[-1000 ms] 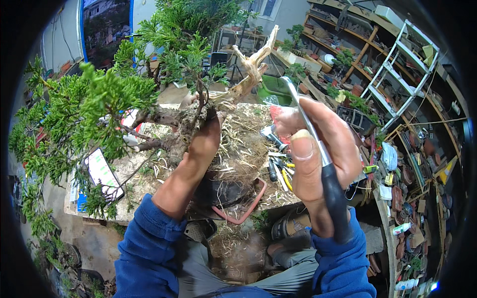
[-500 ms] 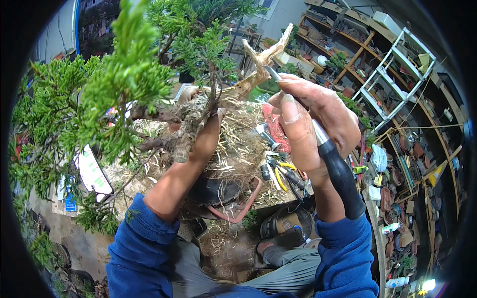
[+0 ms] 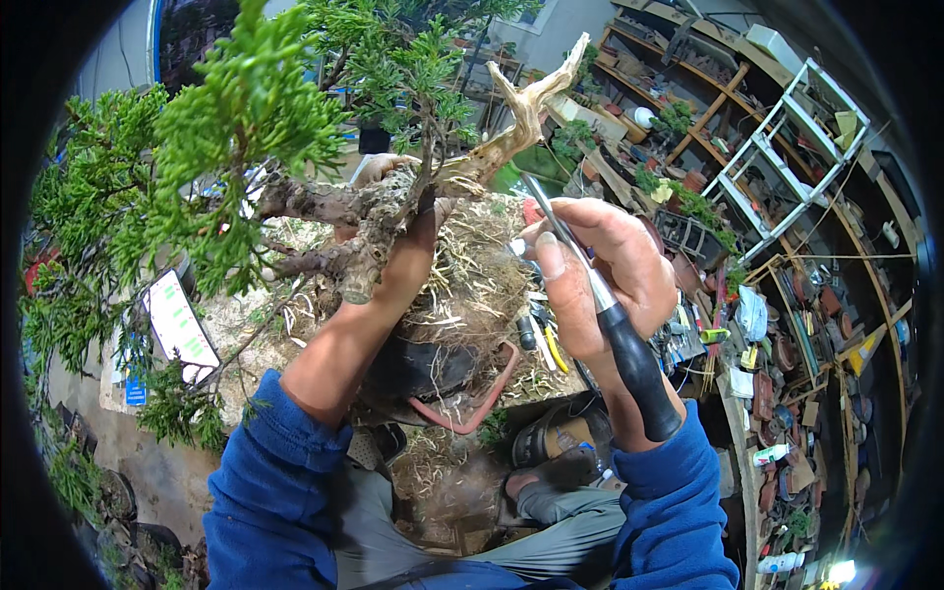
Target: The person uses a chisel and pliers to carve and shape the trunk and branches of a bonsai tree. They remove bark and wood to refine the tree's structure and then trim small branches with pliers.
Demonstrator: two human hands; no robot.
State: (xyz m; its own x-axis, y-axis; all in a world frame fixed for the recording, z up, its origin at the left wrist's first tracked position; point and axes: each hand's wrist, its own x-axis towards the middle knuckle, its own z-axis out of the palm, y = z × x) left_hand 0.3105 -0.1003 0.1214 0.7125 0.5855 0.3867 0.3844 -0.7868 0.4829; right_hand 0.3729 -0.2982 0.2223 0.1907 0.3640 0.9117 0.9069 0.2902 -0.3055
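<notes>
A small juniper tree (image 3: 379,211) with gnarled brown trunk and green foliage fills the left and upper middle. My left hand (image 3: 415,236) is closed round its trunk, fingers partly hidden behind the wood. From the trunk a pale, stripped deadwood branch (image 3: 521,133) rises and forks to the upper right. To the right, my right hand (image 3: 619,270) grips a carving chisel (image 3: 637,364) with a black handle and metal shaft. Its tip points up and left, apart from the deadwood and just below it. Pale wood shavings or roots (image 3: 447,280) lie beneath.
Below the tree is a dark pot (image 3: 418,372) beside a reddish-brown curved rim (image 3: 460,429). Yellow-handled pliers (image 3: 557,352) lie among tools on the worktable. A white-screened device (image 3: 180,324) stands left. Cluttered shelves (image 3: 723,118) and a white ladder (image 3: 787,162) stand at right.
My right hand has moved down and left with the chisel, whose tip has come away from the deadwood. The deadwood branch has shifted slightly up and right; my left hand keeps its hold.
</notes>
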